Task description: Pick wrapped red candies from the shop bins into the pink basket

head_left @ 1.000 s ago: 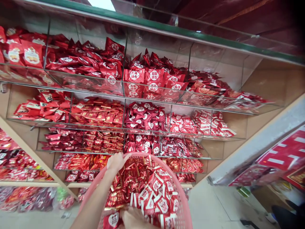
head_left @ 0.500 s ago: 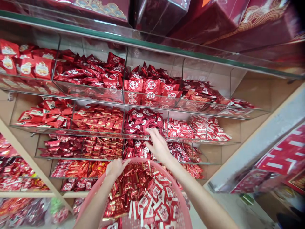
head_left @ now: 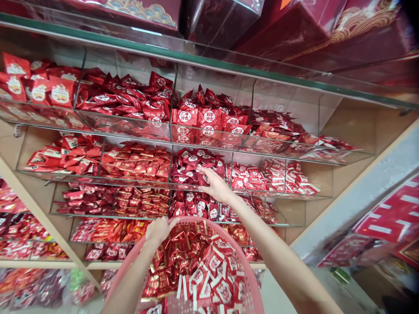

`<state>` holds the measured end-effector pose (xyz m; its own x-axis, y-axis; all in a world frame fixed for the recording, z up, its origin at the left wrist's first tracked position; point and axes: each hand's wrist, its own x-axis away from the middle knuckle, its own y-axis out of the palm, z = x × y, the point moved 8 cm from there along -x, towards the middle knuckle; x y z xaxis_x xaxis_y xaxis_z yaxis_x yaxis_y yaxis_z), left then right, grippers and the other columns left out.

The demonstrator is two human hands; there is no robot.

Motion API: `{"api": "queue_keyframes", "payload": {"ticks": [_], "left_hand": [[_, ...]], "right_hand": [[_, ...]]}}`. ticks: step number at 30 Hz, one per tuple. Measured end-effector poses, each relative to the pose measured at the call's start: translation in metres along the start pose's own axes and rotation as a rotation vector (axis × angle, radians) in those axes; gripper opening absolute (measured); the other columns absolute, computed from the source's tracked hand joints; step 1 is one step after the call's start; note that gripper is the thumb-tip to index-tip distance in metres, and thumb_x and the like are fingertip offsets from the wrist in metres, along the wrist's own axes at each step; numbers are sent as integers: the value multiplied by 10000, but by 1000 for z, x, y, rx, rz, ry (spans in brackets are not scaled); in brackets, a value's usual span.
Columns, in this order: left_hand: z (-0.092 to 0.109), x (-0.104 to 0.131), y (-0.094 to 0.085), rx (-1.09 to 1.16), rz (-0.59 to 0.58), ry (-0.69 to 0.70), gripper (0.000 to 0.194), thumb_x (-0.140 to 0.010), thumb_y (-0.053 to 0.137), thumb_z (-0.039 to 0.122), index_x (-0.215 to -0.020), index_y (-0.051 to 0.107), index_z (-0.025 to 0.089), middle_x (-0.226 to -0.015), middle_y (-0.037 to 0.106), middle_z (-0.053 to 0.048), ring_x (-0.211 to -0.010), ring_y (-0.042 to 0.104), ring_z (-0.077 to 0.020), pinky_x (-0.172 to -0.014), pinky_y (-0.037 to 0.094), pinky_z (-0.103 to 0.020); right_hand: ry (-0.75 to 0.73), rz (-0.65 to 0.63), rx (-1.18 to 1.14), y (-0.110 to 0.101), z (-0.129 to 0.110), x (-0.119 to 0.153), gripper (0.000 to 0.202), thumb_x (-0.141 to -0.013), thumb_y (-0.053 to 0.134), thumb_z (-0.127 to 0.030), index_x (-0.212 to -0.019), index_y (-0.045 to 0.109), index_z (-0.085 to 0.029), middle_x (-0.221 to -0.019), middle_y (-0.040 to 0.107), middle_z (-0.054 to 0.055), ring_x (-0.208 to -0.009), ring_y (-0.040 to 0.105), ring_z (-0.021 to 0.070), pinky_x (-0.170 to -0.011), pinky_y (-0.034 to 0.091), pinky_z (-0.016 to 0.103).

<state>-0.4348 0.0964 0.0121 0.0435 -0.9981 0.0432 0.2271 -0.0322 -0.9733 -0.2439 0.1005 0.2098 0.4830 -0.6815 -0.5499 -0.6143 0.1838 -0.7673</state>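
My left hand (head_left: 160, 230) is closed on the rim of a pink plastic basket (head_left: 252, 266). Inside the basket lie shiny red-and-gold wrapped candies (head_left: 183, 248) on the left and red-and-white packets (head_left: 219, 279) on the right. My right hand (head_left: 214, 185) reaches over the basket to the shelf, its fingers apart with nothing seen in them. Just beyond its fingertips is a compartment of dark red packets with white round labels (head_left: 193, 163). Whether the fingertips touch these packets I cannot tell.
Clear-fronted shelves hold several compartments of red packets (head_left: 209, 117). A glass shelf edge (head_left: 209, 56) runs across above, under large dark red boxes (head_left: 294, 22). A slanted wooden post (head_left: 42, 218) stands left. At right hangs a red-and-white decoration (head_left: 389, 213).
My right hand has moved slightly up and farther over the dark red packets. The left hand and basket have stayed nearly still.
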Motion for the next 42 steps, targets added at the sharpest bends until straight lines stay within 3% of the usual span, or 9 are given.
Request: {"api": "queue_keyframes", "payload": {"ticks": [5,8,11,14,20,24,28,36,42], "left_hand": [[0,-1,2,3,0,6,803,-719,142,747,-872,638,133,-879,675,-178,-867,621,-322,-722,464,-404],[0,-1,1,-3,8,6,795,-722,152,743,-864,640,132,-879,674,-179,-865,622,-318,-728,462,-398],[1,0,0,-1,-2,-7,780,-727,167,737,-866,644,135,-894,673,-177,-874,621,-313,-731,463,-388],[3,1,0,-18,-25,-10,732,-756,190,696,-912,638,138,-925,670,-178,-888,620,-311,-724,464,-389],[3,2,0,-28,-10,-3,730,-775,163,673,-907,643,139,-921,668,-183,-907,614,-309,-746,457,-385],[2,1,1,-17,-7,0,758,-763,151,691,-910,643,135,-909,670,-183,-899,614,-316,-746,455,-389],[2,0,2,-17,-3,7,786,-750,131,710,-904,643,134,-905,671,-189,-886,616,-332,-736,455,-413],[1,0,3,-31,10,8,779,-749,145,712,-917,644,138,-915,668,-200,-893,619,-316,-745,454,-406],[0,0,3,-35,27,8,775,-753,140,707,-905,647,141,-907,668,-192,-884,621,-310,-742,456,-397]], "right_hand": [[79,207,-126,-24,4,5,549,-755,611,-272,-1251,385,-211,-1132,508,66,-687,512,99,-773,450,310],[105,317,-177,-45,-14,14,579,-745,630,-331,-1253,375,-221,-1132,516,68,-781,533,129,-827,437,342],[81,285,-213,-45,-47,28,580,-732,642,-366,-1240,389,-245,-1141,515,57,-983,512,177,-902,398,380],[76,74,-324,-3,-78,53,566,-733,639,-377,-1227,389,-258,-1136,516,35,-1030,499,165,-901,407,350],[9,-547,-243,142,-111,142,533,-727,642,-399,-1176,415,-223,-1085,558,36,-929,560,173,-773,467,278],[-213,-651,115,200,-122,185,363,-752,602,-309,-1058,481,-157,-948,611,80,-838,592,215,-747,478,354],[-304,-589,324,226,-125,202,158,-825,481,-243,-947,540,-163,-775,638,58,-696,605,198,-646,496,347],[-344,-457,382,248,-130,208,174,-814,491,-347,-798,570,-193,-680,624,24,-568,575,175,-479,458,284],[-337,-455,379,257,-121,214,176,-808,500,-339,-833,568,-178,-711,619,23,-600,567,168,-524,472,283]]}}
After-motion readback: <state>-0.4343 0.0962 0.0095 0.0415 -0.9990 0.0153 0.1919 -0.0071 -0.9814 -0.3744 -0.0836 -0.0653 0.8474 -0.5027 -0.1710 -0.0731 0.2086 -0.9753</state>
